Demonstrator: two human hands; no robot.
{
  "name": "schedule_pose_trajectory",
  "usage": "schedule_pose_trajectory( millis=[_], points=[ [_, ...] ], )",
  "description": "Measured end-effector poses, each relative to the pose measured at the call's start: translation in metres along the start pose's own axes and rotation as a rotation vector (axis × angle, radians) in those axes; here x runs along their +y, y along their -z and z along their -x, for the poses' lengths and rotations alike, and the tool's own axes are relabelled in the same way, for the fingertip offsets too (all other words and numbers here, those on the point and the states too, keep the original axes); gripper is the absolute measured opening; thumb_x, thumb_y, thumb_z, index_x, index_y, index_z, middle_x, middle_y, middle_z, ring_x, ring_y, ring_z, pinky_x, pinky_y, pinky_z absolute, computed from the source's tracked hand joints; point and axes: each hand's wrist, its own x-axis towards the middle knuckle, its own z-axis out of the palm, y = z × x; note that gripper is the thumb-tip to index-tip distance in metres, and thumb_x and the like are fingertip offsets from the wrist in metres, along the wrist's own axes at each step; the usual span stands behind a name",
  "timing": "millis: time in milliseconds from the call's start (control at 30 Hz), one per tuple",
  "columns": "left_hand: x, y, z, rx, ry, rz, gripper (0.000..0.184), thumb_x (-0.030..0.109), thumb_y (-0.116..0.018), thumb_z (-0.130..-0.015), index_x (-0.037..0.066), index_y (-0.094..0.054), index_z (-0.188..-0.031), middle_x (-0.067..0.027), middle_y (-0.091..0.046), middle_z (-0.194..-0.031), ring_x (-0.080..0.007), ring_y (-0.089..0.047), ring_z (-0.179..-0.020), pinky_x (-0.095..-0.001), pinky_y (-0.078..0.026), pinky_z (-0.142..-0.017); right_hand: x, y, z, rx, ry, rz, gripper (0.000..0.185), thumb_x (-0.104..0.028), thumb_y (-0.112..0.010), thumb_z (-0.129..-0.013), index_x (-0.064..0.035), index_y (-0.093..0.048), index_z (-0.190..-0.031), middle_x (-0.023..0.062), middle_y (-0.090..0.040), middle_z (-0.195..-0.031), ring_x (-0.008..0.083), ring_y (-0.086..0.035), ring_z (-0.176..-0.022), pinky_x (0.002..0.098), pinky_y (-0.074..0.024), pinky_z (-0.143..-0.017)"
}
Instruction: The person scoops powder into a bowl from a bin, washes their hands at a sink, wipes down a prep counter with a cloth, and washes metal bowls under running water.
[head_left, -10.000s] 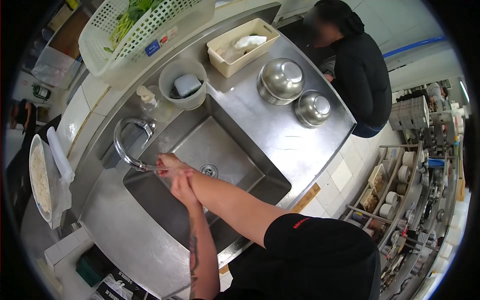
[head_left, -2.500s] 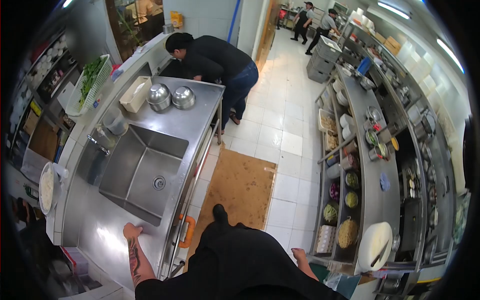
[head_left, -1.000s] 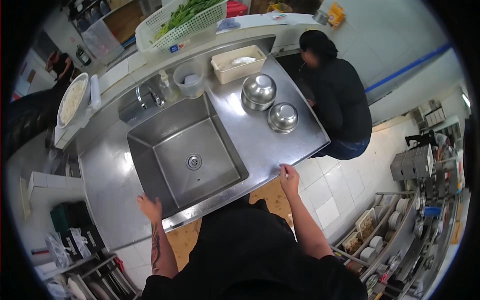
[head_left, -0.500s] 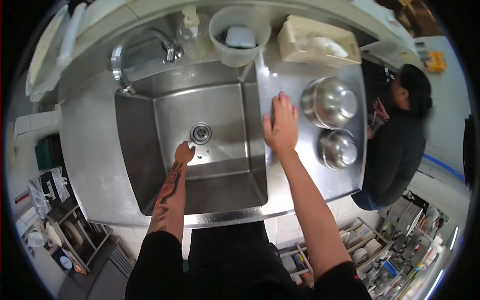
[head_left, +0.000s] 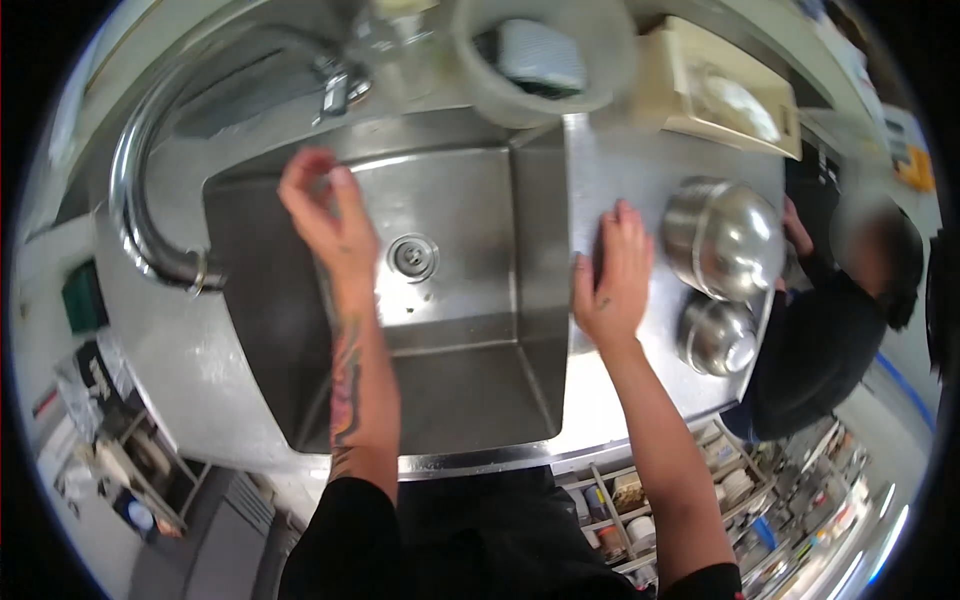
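Observation:
My left hand [head_left: 328, 215] is raised over the left rear part of the steel sink [head_left: 440, 395]. Its fingers are loosely curled with the thumb apart, slightly blurred, and nothing shows in them. To its left arches a chrome faucet [head_left: 125, 190], its spout end over the sink's left rim. My right hand [head_left: 615, 275] rests flat on the steel drainboard beside the sink, fingers stretched out. Right of that hand, a large steel bowl [head_left: 722, 238] and a smaller steel bowl [head_left: 717, 336] lie upside down. Small scraps lie near the drain [head_left: 413, 258].
Behind the sink stand a clear pump bottle [head_left: 405, 50] and a translucent tub [head_left: 610, 75] with a sponge-like block [head_left: 540, 58] inside. A cream bin [head_left: 675, 85] sits at the back right. Another person [head_left: 825, 320] in black stands at the right, past the counter's end.
My left hand has risen from beside the drain toward the sink's left rear. My right hand stays flat on the drainboard. The camera view has shifted, bringing the faucet closer.

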Motion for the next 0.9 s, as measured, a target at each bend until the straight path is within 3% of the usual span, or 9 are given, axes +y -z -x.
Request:
schedule_pose_trajectory(
  millis=[100, 200, 233, 300, 367, 500, 567, 667, 900],
  points=[
    [0.025, -0.012, -0.055, -0.246, 0.124, -0.388, 0.037, 0.027, -0.057, -0.098, -0.001, -0.052, -0.122, -0.0148, -0.067, -0.104, -0.0204, -0.065, -0.093, -0.0322, -0.050, -0.084, 0.015, -0.004, 0.004, -0.001, 0.009, -0.057, 0.065, -0.020, -0.063, -0.082, -0.0014, -0.041, -0.140, 0.0199, -0.033, -0.152, 0.0378, -0.029, -0.142, 0.0556, -0.0199, -0.114],
    [-0.025, -0.004, -0.065, -0.267, 0.471, 0.197, 0.044, 0.037, -0.041, -0.104, -0.003, -0.052, -0.119, -0.0194, -0.068, -0.101, -0.0251, -0.068, -0.090, -0.0355, -0.053, -0.086, 0.012, 0.011, 0.005, -0.029, -0.021, -0.087, 0.066, -0.022, -0.064, -0.083, -0.0009, -0.038, -0.140, 0.0210, -0.031, -0.153, 0.0379, -0.027, -0.142, 0.0556, -0.0214, -0.114],
    [-0.046, 0.002, -0.067, -0.179, 0.820, 0.495, 0.052, 0.042, -0.039, -0.104, -0.003, -0.049, -0.127, -0.0196, -0.063, -0.115, -0.0243, -0.062, -0.105, -0.0365, -0.048, -0.094, 0.010, 0.014, 0.005, -0.040, -0.030, -0.070, 0.064, -0.025, -0.061, -0.085, -0.0003, -0.039, -0.140, 0.0205, -0.030, -0.153, 0.0368, -0.027, -0.143, 0.0530, -0.0219, -0.115],
    [-0.038, 0.014, -0.042, -0.226, 0.998, 0.917, 0.056, 0.046, -0.045, -0.101, 0.000, -0.047, -0.132, -0.0119, -0.053, -0.134, -0.0210, -0.052, -0.121, -0.0358, -0.043, -0.101, 0.005, 0.022, 0.004, -0.024, -0.028, -0.037, 0.061, -0.030, -0.058, -0.088, 0.0002, -0.042, -0.138, 0.0195, -0.031, -0.153, 0.0349, -0.027, -0.143, 0.0496, -0.0217, -0.116],
    [-0.013, 0.020, -0.007, -0.311, 1.080, 0.943, 0.047, 0.039, -0.050, -0.101, 0.002, -0.050, -0.129, -0.0088, -0.056, -0.127, -0.0176, -0.055, -0.115, -0.0324, -0.044, -0.099, 0.006, 0.024, 0.003, -0.017, -0.027, -0.034, 0.060, -0.031, -0.057, -0.088, 0.0003, -0.043, -0.138, 0.0191, -0.031, -0.153, 0.0342, -0.028, -0.143, 0.0490, -0.0215, -0.116],
    [-0.037, 0.043, 0.050, -0.275, 1.040, 0.788, 0.034, 0.029, -0.053, -0.100, 0.003, -0.055, -0.121, -0.0065, -0.059, -0.114, -0.0107, -0.057, -0.097, -0.0234, -0.049, -0.082, 0.005, 0.024, 0.006, -0.008, -0.018, -0.050, 0.060, -0.031, -0.057, -0.089, 0.0002, -0.043, -0.138, 0.0185, -0.031, -0.153, 0.0338, -0.028, -0.142, 0.0484, -0.0218, -0.116],
    [-0.053, 0.057, 0.054, -0.301, 1.014, 0.853, 0.022, 0.021, -0.055, -0.099, 0.006, -0.059, -0.114, -0.0015, -0.057, -0.092, -0.0051, -0.049, -0.067, -0.0175, -0.043, -0.055, 0.005, 0.025, 0.005, -0.005, -0.013, -0.049, 0.060, -0.031, -0.057, -0.089, 0.0001, -0.043, -0.138, 0.0183, -0.031, -0.153, 0.0337, -0.028, -0.142, 0.0482, -0.0216, -0.116],
    [-0.033, 0.059, 0.044, -0.169, 0.973, 0.745, 0.015, 0.023, -0.055, -0.099, 0.008, -0.059, -0.102, 0.0019, -0.047, -0.073, -0.0046, -0.036, -0.052, -0.0194, -0.029, -0.041, 0.004, 0.027, 0.007, 0.015, 0.000, -0.045, 0.060, -0.031, -0.057, -0.089, 0.0003, -0.043, -0.138, 0.0182, -0.031, -0.153, 0.0339, -0.029, -0.142, 0.0483, -0.0216, -0.116],
    [-0.024, 0.030, 0.029, -0.357, 1.015, 0.535, 0.019, 0.024, -0.057, -0.097, 0.012, -0.050, -0.084, 0.0032, -0.040, -0.061, -0.0065, -0.035, -0.050, -0.0226, -0.030, -0.043, -0.003, 0.022, 0.014, 0.132, -0.034, -0.115, 0.051, -0.023, -0.059, -0.087, -0.0031, -0.048, -0.133, 0.0184, -0.038, -0.149, 0.0357, -0.033, -0.139, 0.0473, -0.0239, -0.116]
  ],
)
